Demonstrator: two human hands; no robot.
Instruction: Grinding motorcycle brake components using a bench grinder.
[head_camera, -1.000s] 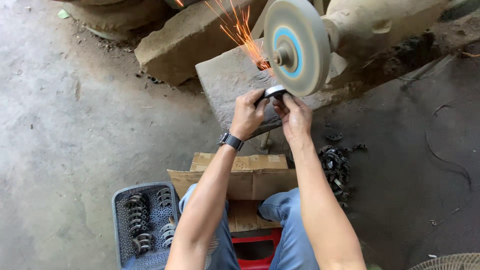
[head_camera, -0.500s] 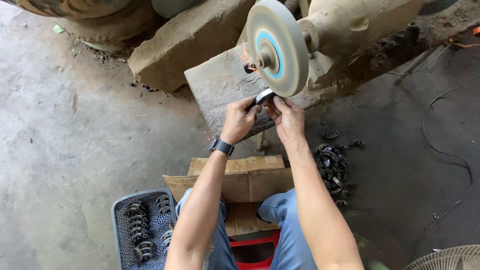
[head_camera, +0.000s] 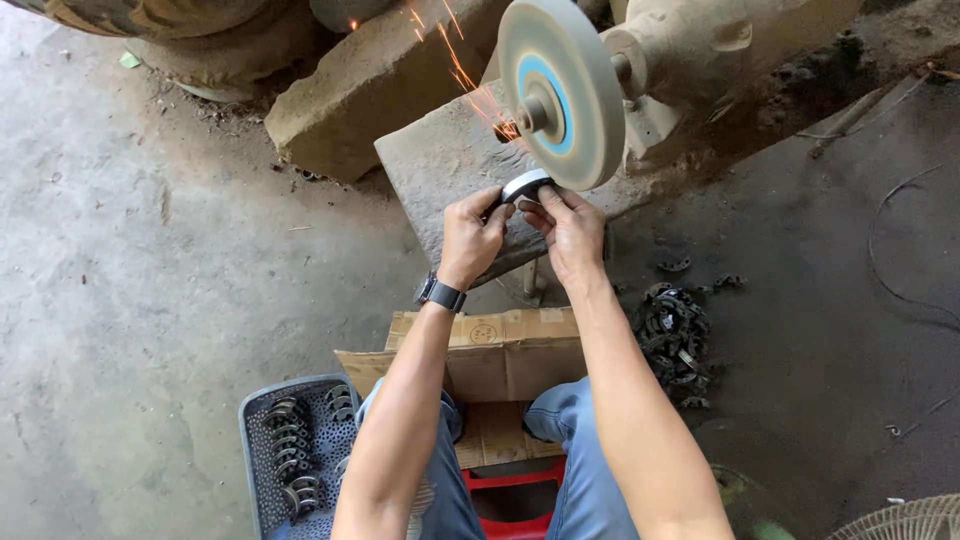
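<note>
Grey concrete floor (head_camera: 150, 280) spreads out below me, dusty and stained; both my hands meet just under the grinding wheel (head_camera: 560, 90), and between them sits a small curved metal piece (head_camera: 525, 185), bright along its edge; my left hand (head_camera: 470, 232) has its grip closed on the near left end of the piece, and my right hand (head_camera: 570, 225) has its grip closed on the right end, thumbs nearly touching; the piece's top edge presses against the lower rim of the wheel, and orange sparks (head_camera: 470, 80) fly up and to the left of the grip; beyond the grip lies a slab of stone (head_camera: 440, 160); a dark watch (head_camera: 441, 295) sits on my left wrist; nearer to me than the grip, a cardboard box (head_camera: 500, 350) rests by my knees; left of it a grey perforated basket (head_camera: 262, 470) holds what look like more curved pieces, though they are too small to be sure; right of my forearm a heap of dark metal pieces (head_camera: 675, 330) lies on the floor.
</note>
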